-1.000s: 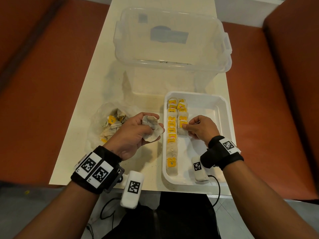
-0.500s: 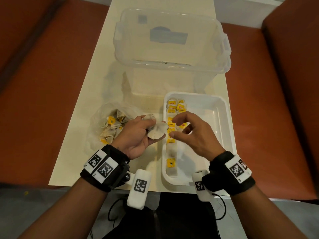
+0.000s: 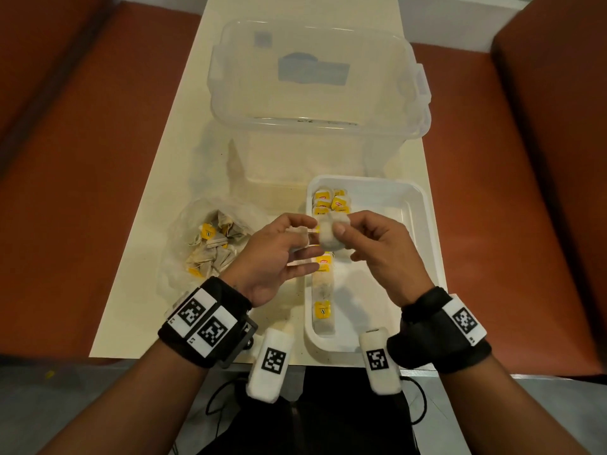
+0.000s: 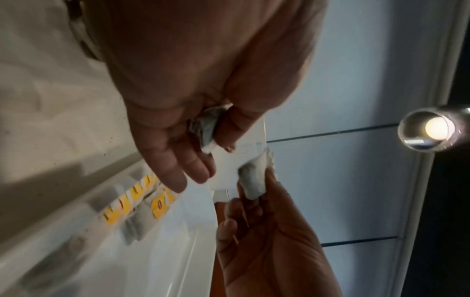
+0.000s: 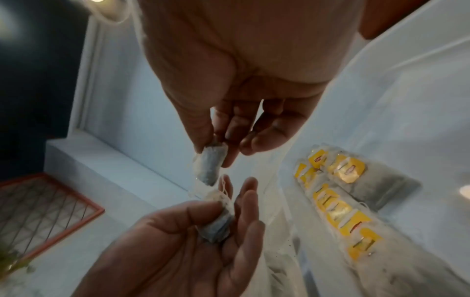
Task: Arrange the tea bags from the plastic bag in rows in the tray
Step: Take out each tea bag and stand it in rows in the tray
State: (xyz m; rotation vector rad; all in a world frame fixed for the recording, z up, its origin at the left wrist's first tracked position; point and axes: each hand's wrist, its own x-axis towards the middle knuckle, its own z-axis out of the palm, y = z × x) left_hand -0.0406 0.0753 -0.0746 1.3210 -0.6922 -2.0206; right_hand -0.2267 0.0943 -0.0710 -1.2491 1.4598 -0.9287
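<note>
Left of my grip, I see the plastic bag (image 3: 184,257) lying open on the table (image 3: 157,198) with a heap of tea bags too jumbled to count. My left hand (image 3: 279,257) pinches one tea bag (image 4: 206,130) between thumb and forefinger, other fingers loose. Just right, my right hand (image 3: 377,251) pinches a second tea bag (image 3: 330,233), long axis roughly upright. Below both grips, the white tray (image 3: 423,224) holds two rows of yellow-tagged bags (image 3: 323,261) running away from me. Beyond stands a clear storage bin (image 3: 315,93).
</note>
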